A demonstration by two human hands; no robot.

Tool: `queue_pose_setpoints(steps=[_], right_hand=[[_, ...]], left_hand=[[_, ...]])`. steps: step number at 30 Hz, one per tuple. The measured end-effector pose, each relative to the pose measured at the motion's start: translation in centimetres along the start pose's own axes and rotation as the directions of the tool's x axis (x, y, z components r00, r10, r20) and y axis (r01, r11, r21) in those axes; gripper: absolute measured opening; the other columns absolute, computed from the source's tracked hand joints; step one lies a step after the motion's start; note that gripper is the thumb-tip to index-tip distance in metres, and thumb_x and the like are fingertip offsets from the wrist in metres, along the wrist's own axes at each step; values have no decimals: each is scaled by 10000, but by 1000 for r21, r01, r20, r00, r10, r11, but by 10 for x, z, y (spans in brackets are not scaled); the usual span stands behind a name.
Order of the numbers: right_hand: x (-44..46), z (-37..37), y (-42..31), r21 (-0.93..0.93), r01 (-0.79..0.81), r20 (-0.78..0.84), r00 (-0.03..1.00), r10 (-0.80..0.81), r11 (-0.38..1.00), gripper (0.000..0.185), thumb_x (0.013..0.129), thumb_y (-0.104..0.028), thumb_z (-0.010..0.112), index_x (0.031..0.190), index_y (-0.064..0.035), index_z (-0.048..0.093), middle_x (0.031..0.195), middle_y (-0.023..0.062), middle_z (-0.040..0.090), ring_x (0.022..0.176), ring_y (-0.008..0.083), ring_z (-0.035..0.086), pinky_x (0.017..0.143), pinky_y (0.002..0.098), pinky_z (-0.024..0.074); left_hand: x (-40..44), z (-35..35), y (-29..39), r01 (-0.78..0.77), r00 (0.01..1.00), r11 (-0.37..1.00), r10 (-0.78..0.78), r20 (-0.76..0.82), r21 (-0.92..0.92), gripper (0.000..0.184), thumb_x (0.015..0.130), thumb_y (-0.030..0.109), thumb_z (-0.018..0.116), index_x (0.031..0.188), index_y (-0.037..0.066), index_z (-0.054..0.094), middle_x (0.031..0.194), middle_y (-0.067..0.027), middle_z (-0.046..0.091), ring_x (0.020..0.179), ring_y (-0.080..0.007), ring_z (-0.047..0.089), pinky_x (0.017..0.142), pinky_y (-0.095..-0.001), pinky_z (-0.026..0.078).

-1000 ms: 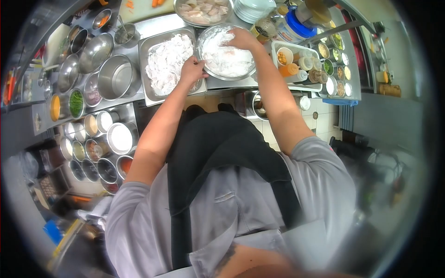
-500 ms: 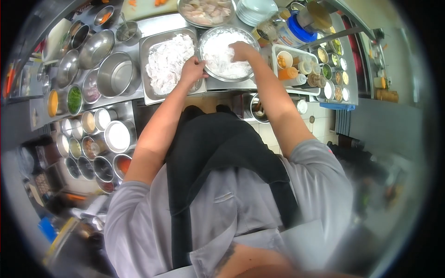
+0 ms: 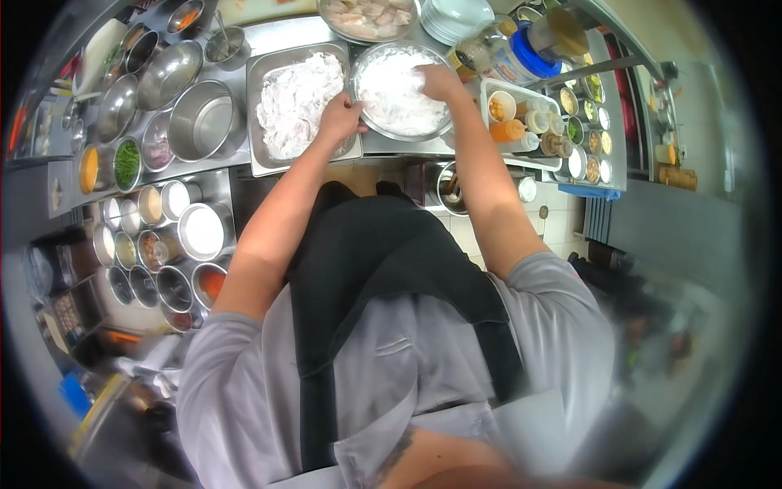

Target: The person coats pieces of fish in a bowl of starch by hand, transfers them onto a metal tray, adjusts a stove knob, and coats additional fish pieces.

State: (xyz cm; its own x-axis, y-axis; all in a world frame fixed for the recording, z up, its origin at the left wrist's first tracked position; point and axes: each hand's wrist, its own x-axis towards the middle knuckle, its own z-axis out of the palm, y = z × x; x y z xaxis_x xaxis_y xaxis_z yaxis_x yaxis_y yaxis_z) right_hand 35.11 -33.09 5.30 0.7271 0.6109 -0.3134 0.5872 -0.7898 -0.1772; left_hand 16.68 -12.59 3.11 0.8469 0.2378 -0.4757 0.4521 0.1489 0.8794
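Note:
A round metal bowl [image 3: 364, 120] holds white powder [image 3: 395, 85] that looks like flour, with lumps in it. My left hand [image 3: 340, 120] grips the bowl's left rim, fingers closed on its edge. Inside the bowl's right side is my right hand [image 3: 441, 82], fingers curled down at the powder; what they hold, if anything, is hidden. Left of the bowl, a rectangular metal tray [image 3: 254, 134] carries white-coated pieces [image 3: 297, 106], partly behind my left hand. Pale raw meat or fish slices [image 3: 371, 16] fill another bowl behind.
Stacked plates [image 3: 456, 18] stand at the back right, near a blue-lidded tub [image 3: 533, 50]. A white basket [image 3: 521, 155] of sauce bottles is to the right. On the left are a deep metal pot [image 3: 204, 122] and several ingredient containers [image 3: 204, 232].
My right hand has shifted slightly right and up within the bowl. My left hand stays at the rim. The view has moved a little.

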Motion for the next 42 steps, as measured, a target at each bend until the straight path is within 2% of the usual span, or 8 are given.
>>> queue_pose_setpoints(steps=[8, 14, 17, 22, 31, 33, 40, 42], right_hand=[[-2, 10, -13, 46, 30, -114, 993, -25, 998, 571, 726, -303, 735, 1255, -107, 647, 1211, 172, 660, 1128, 334, 619, 996, 402, 486], [0, -19, 10, 330, -40, -41, 998, 57, 943, 632, 757, -361, 762, 1269, -18, 622, 1209, 212, 658, 1130, 322, 626, 974, 378, 479], [-10, -31, 17, 429, -108, 7, 993, 116, 897, 700, 726, -401, 781, 1291, -23, 613, 1168, 230, 674, 1080, 333, 653, 938, 358, 497], [-30, -85, -25, 549, -64, -43, 994, 105, 834, 682, 762, -364, 806, 1284, 23, 597, 1006, 179, 713, 875, 228, 667, 783, 324, 523], [28, -94, -152, 572, 202, 2, 969, -247, 795, 650, 775, -326, 796, 1326, -54, 584, 1045, 118, 708, 885, 202, 642, 780, 305, 514], [75, -44, -178, 411, 403, -152, 915, -375, 818, 588, 822, -250, 754, 1352, -74, 568, 889, 91, 673, 696, 139, 588, 598, 311, 488], [67, -53, -185, 557, 74, 113, 980, -163, 828, 570, 826, -195, 708, 1361, -70, 557, 1031, 123, 700, 800, 196, 637, 677, 322, 525], [61, -49, -147, 557, 258, -142, 966, -215, 790, 573, 780, -218, 723, 1311, -43, 595, 1170, 203, 672, 1047, 301, 656, 872, 363, 524]], left_hand=[[-3, 0, 2, -3, 1000, 1000, 3, -14, 13, 212, 949, 145, 603, 890, -1, 462, 800, -118, 558, 646, -190, 627, 571, -321, 608], [0, 2, 6, -13, 1000, 1000, 13, -9, 23, 210, 950, 148, 599, 887, -8, 472, 813, -117, 554, 659, -188, 627, 559, -321, 603], [1, 1, -1, -7, 1000, 1000, 8, -18, 20, 214, 955, 155, 600, 897, -11, 479, 823, -114, 554, 669, -186, 631, 559, -321, 601], [3, 4, -9, -51, 998, 999, 51, -42, 1, 228, 968, 173, 603, 913, -14, 485, 834, -107, 557, 674, -192, 641, 564, -324, 602], [-19, 12, -9, -10, 998, 983, -1, -57, -186, 281, 978, 225, 599, 1011, -39, 507, 839, -114, 569, 638, -219, 673, 529, -322, 587], [-23, 12, -15, 33, 998, 978, -44, -47, -206, 294, 982, 232, 592, 1032, -45, 506, 836, -113, 571, 625, -223, 678, 525, -318, 584], [-25, 10, -18, -35, 999, 986, 31, -23, -164, 304, 974, 211, 592, 1056, -67, 500, 872, -157, 607, 629, -235, 694, 517, -322, 580], [-25, 9, -17, -28, 999, 985, 24, -25, -169, 279, 975, 192, 597, 1045, -57, 494, 870, -140, 596, 638, -232, 692, 529, -323, 589]])
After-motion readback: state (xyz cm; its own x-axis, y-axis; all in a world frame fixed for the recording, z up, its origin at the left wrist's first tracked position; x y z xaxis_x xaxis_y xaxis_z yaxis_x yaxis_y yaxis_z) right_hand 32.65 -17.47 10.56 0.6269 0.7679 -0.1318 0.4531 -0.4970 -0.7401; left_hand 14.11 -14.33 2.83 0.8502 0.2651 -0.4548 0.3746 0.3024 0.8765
